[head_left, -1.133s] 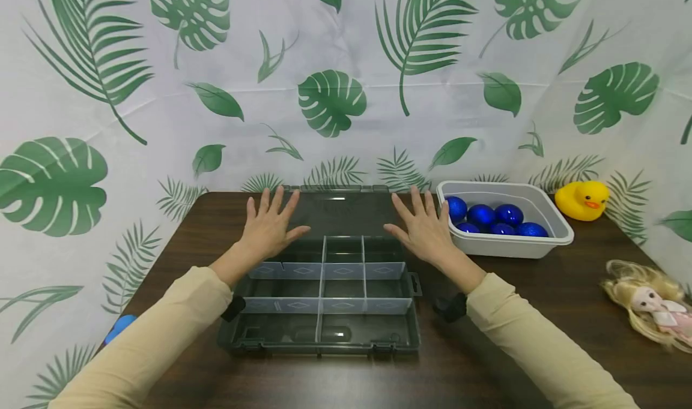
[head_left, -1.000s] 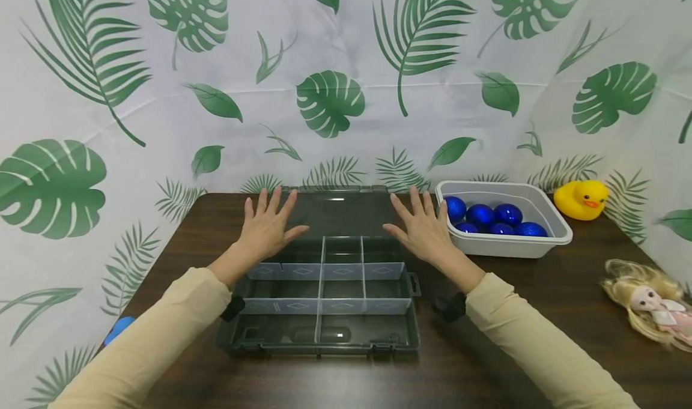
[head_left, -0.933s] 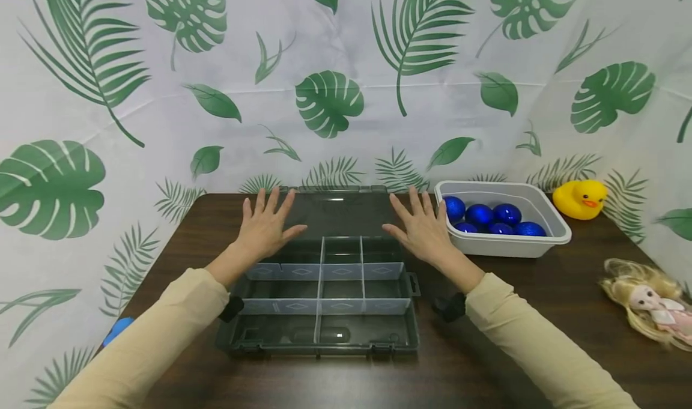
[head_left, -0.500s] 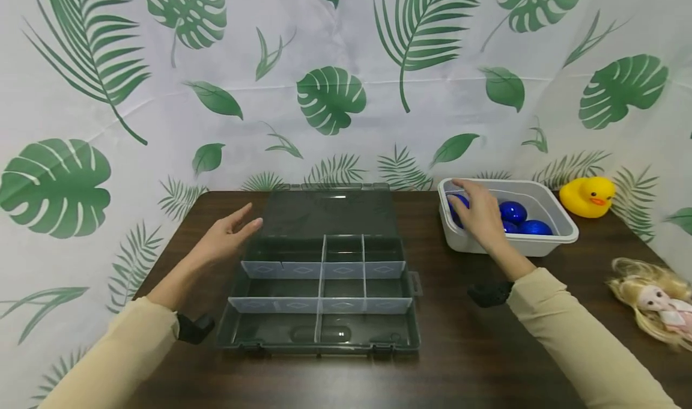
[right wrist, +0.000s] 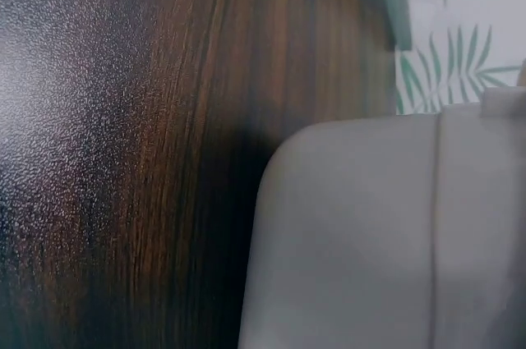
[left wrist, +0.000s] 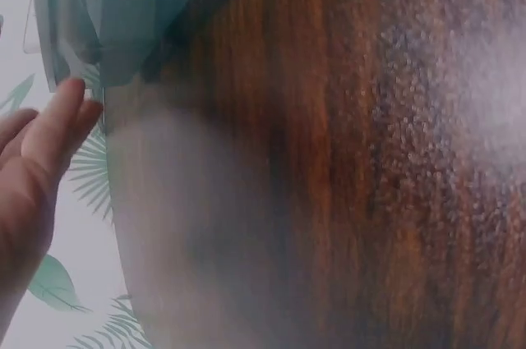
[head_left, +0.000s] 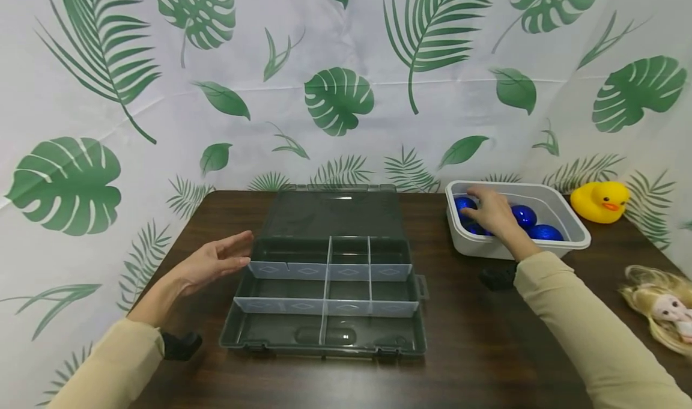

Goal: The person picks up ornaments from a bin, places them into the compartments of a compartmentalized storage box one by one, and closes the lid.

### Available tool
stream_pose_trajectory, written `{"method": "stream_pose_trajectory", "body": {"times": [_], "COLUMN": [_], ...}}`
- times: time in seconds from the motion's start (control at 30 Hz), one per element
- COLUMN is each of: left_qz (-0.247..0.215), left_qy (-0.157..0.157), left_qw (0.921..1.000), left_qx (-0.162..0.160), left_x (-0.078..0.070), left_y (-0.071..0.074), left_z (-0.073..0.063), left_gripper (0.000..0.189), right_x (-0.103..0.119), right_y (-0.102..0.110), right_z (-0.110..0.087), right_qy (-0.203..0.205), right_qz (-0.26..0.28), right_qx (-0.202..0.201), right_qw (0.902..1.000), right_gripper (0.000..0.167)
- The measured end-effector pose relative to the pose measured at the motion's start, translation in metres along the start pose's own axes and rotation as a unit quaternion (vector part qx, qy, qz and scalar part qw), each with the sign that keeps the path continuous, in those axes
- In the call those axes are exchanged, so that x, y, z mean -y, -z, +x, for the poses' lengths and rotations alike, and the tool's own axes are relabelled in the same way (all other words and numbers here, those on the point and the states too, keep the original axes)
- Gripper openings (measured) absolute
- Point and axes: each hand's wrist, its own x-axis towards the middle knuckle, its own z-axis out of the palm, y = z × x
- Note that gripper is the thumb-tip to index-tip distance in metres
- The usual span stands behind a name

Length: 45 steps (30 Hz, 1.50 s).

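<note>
My right hand (head_left: 494, 214) reaches into the white plastic tub (head_left: 483, 247), its thumb and fingers spread around the balls at the left end. A shiny blue ball (head_left: 464, 203) shows between thumb and forefinger; the palm hides others, and I cannot tell whether the fingers grip one. My left hand (head_left: 208, 263) hovers at the left side of the dark see-through compartment box (head_left: 373, 334), fingers extended and holding nothing. The box lies with its lid (head_left: 335, 214) folded back, and pale dividers split its bare compartments. In the left wrist view, fingers (left wrist: 53, 123) appear near the box corner.
More blue balls (head_left: 523, 215) lie in the tub's right part. A yellow rubber duck (head_left: 601, 202) sits right of the tub, and a blond doll (head_left: 667, 307) lies at the table's right side. A leaf-print cloth (head_left: 346, 139) hangs behind the wooden table (head_left: 459, 349).
Both hands were spread flat above the box's lid area. The right has moved right into the tub; the left has moved left and lower, turning sideways beside the box.
</note>
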Motion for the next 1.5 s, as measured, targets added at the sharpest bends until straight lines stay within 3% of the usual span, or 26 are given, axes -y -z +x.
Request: {"method": "stream_pose_trajectory", "body": {"times": [0.13, 0.33, 0.7, 0.83, 1.0, 1.23, 1.33, 1.5], "left_qz": [0.011, 0.019, 0.029, 0.028, 0.022, 0.033, 0.035, 0.033], "left_qy": [0.007, 0.012, 0.009, 0.008, 0.006, 0.007, 0.009, 0.002], "left_qw": [0.9995, 0.9988, 0.9986, 0.9987, 0.9991, 0.9987, 0.9986, 0.9985], "left_qx": [0.028, 0.045, 0.043, 0.041, 0.037, 0.038, 0.038, 0.043], "left_x": [0.004, 0.008, 0.011, 0.013, 0.013, 0.013, 0.012, 0.01], "left_y": [0.002, 0.0, 0.001, 0.003, 0.004, 0.004, 0.004, 0.002], "left_z": [0.004, 0.007, 0.001, 0.0, 0.0, -0.003, -0.001, 0.002], "left_gripper": [0.079, 0.079, 0.077, 0.077, 0.078, 0.079, 0.078, 0.079], "right_x": [-0.002, -0.007, -0.009, -0.007, -0.003, 0.016, 0.033, 0.069], "right_y": [-0.004, -0.011, -0.019, -0.011, 0.004, 0.007, 0.006, -0.002], "right_z": [0.001, 0.001, 0.003, -0.002, -0.009, -0.014, -0.013, -0.009], "right_qy": [0.014, 0.013, 0.001, -0.009, -0.006, 0.052, 0.069, 0.102], "right_qz": [-0.017, -0.041, -0.034, -0.013, 0.015, 0.113, 0.152, 0.202], "right_qx": [0.011, 0.03, 0.032, 0.019, -0.032, -0.113, -0.116, -0.086], "right_qw": [0.9997, 0.9986, 0.9989, 0.9997, 0.9994, 0.9858, 0.979, 0.9703], "right_gripper": [0.047, 0.048, 0.047, 0.047, 0.049, 0.049, 0.051, 0.053]}}
